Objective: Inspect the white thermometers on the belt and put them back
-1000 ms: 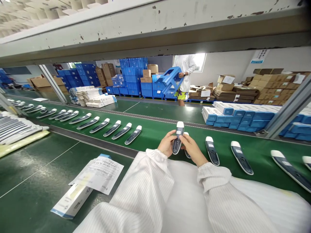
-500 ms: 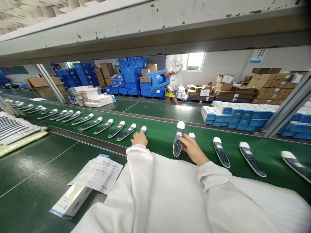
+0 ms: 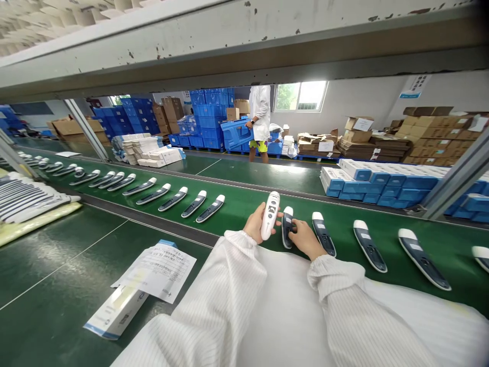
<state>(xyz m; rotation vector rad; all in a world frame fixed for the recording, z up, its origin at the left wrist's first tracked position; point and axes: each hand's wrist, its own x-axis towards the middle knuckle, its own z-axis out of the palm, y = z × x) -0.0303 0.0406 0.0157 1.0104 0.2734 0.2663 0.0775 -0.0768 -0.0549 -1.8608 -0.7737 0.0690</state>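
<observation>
My left hand [image 3: 255,223] holds a white handheld device [image 3: 271,215] upright above the green conveyor belt [image 3: 244,210], its buttoned face turned towards me. My right hand [image 3: 303,239] has its fingers around a dark-backed handheld device [image 3: 287,228] lying on the belt next to the white one. Further dark-backed devices with white tips lie in slanted rows on both sides, such as one [image 3: 323,234] just right of my right hand and one [image 3: 211,209] to the left.
A metal shelf [image 3: 229,46] crosses above the belt. Papers [image 3: 158,271] and a white box with blue trim [image 3: 115,312] lie on the green bench near me. Stacked blue-and-white boxes [image 3: 378,182] stand beyond the belt. Further back, a co-worker [image 3: 260,114] carries a blue crate.
The held device has turned from its dark side to its white face and is now in my left hand. My right hand has moved onto the neighbouring device. The co-worker has walked left.
</observation>
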